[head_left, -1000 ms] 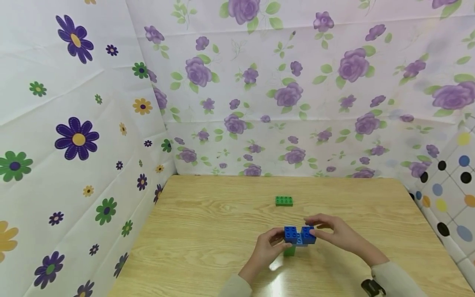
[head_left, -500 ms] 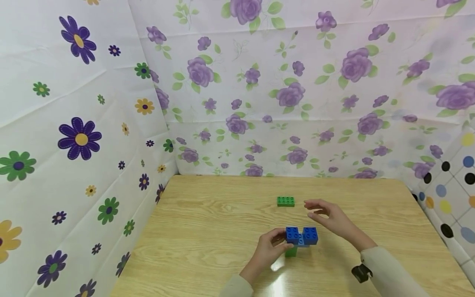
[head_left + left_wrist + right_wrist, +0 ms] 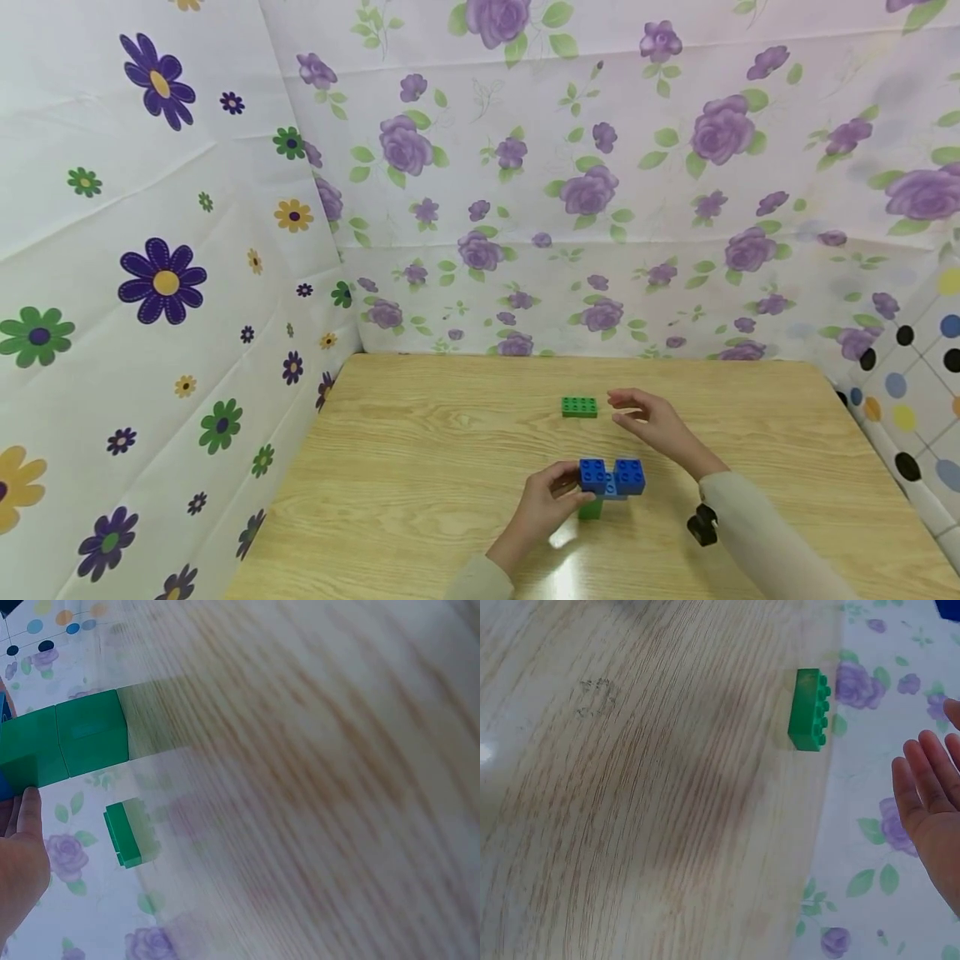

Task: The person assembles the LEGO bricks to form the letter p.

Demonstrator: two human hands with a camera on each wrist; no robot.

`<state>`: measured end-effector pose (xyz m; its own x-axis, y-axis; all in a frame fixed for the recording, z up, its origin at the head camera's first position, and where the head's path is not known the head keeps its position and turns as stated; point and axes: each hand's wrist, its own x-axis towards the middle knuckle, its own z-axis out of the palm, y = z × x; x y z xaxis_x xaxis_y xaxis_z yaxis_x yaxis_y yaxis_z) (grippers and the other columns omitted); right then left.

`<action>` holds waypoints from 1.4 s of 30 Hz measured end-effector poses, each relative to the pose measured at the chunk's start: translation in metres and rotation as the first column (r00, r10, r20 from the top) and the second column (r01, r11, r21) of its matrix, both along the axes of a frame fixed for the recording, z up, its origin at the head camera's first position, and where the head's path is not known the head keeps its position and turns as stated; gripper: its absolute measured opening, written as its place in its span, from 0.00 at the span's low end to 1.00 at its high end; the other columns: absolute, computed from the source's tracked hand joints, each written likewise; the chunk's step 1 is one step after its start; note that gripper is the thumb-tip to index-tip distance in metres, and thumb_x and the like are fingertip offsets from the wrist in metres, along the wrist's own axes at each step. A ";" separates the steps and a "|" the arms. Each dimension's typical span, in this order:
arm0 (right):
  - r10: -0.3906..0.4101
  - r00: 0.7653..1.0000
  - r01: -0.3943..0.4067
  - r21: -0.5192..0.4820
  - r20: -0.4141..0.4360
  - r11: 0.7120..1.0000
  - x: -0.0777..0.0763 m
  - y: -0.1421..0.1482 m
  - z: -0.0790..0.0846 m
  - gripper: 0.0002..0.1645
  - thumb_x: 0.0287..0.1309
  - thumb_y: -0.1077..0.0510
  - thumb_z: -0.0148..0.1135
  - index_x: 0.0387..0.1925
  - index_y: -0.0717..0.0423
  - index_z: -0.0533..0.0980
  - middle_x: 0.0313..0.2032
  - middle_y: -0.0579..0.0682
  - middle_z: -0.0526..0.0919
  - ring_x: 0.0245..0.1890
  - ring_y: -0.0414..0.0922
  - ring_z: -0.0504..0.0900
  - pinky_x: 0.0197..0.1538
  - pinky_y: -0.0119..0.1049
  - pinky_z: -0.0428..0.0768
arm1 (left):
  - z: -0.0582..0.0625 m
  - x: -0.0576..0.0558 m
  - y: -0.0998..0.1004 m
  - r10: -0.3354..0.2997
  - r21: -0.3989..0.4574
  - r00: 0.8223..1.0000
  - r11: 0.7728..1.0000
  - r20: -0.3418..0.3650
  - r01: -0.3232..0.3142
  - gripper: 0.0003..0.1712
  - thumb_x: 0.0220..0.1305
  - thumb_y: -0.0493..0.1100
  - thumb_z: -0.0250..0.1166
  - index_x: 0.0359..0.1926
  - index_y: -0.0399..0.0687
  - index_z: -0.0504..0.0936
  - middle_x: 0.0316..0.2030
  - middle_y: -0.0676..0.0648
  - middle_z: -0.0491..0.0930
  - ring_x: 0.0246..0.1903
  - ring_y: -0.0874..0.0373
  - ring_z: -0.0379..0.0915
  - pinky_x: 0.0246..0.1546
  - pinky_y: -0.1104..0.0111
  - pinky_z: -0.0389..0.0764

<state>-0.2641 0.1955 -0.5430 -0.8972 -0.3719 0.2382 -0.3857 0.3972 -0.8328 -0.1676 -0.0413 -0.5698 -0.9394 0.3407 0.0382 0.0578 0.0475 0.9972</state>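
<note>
My left hand [image 3: 546, 500] grips a stack of toy building bricks at its left side. Two dark blue bricks [image 3: 629, 477] sit on top with a gap between them, joined by a light blue brick [image 3: 611, 487]. Underneath is a green base [image 3: 590, 509], which the left wrist view shows as two green blocks [image 3: 94, 733] one on the other. My right hand [image 3: 651, 421] holds nothing, its fingers relaxed just right of a loose green brick [image 3: 579, 407]. That eight-studded brick lies on the table, studs up.
The wooden table [image 3: 420, 467] carries the bricks. A rose-patterned cloth [image 3: 525, 275] hangs along its back edge, a daisy-patterned one [image 3: 225, 333] on the left. A black device [image 3: 703, 526] is strapped at my right wrist.
My right hand has let go of the right dark blue brick and moved away toward the back, beside the loose green brick. My left hand keeps its grip on the stack.
</note>
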 end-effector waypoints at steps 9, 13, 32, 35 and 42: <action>-0.021 0.999 0.022 -0.027 0.025 0.999 -0.021 -0.005 -0.017 0.25 0.64 0.63 0.60 0.62 0.61 0.70 0.56 0.64 0.75 0.55 0.63 0.74 0.54 0.56 0.78 | -0.001 -0.001 0.001 0.003 0.007 1.000 1.000 0.008 -0.003 0.20 0.60 0.37 0.68 0.54 0.46 0.79 0.51 0.50 0.80 0.54 0.58 0.75 0.55 0.72 0.77; -0.031 0.999 0.032 -0.036 0.035 0.999 -0.029 -0.010 -0.023 0.25 0.63 0.66 0.61 0.61 0.62 0.70 0.56 0.65 0.75 0.55 0.63 0.74 0.55 0.59 0.76 | 0.000 0.000 0.000 0.007 0.006 1.000 1.000 0.014 -0.007 0.20 0.60 0.37 0.68 0.54 0.46 0.79 0.51 0.49 0.80 0.54 0.58 0.75 0.54 0.72 0.77; -0.025 0.993 0.020 0.051 0.113 0.999 -0.050 -0.033 -0.047 0.28 0.60 0.67 0.62 0.62 0.66 0.69 0.62 0.66 0.69 0.63 0.65 0.65 0.60 0.64 0.70 | -0.002 -0.001 -0.001 0.003 0.013 1.000 1.000 -0.003 -0.003 0.20 0.60 0.36 0.68 0.54 0.46 0.80 0.51 0.49 0.80 0.53 0.60 0.76 0.54 0.72 0.77; -0.018 0.992 0.010 0.062 0.128 0.998 -0.050 -0.033 -0.052 0.29 0.60 0.66 0.63 0.63 0.66 0.68 0.63 0.66 0.67 0.63 0.66 0.65 0.61 0.63 0.69 | -0.001 -0.001 0.000 0.002 0.022 1.000 1.000 0.001 -0.002 0.20 0.60 0.36 0.68 0.54 0.45 0.80 0.51 0.48 0.80 0.53 0.59 0.76 0.54 0.72 0.78; -0.049 0.992 0.036 0.117 0.117 0.992 -0.051 -0.034 -0.061 0.30 0.59 0.64 0.65 0.62 0.63 0.69 0.61 0.65 0.70 0.59 0.63 0.70 0.59 0.61 0.72 | 0.000 0.000 0.000 0.006 0.021 1.000 1.000 0.002 -0.006 0.20 0.60 0.36 0.68 0.54 0.45 0.80 0.50 0.48 0.81 0.53 0.59 0.76 0.54 0.73 0.78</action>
<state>-0.3153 0.1613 -0.6038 -0.9322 -0.3515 0.0863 -0.2670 0.5068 -0.8197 -0.1679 -0.0414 -0.5699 -0.9414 0.3343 0.0439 0.0560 0.0267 0.9981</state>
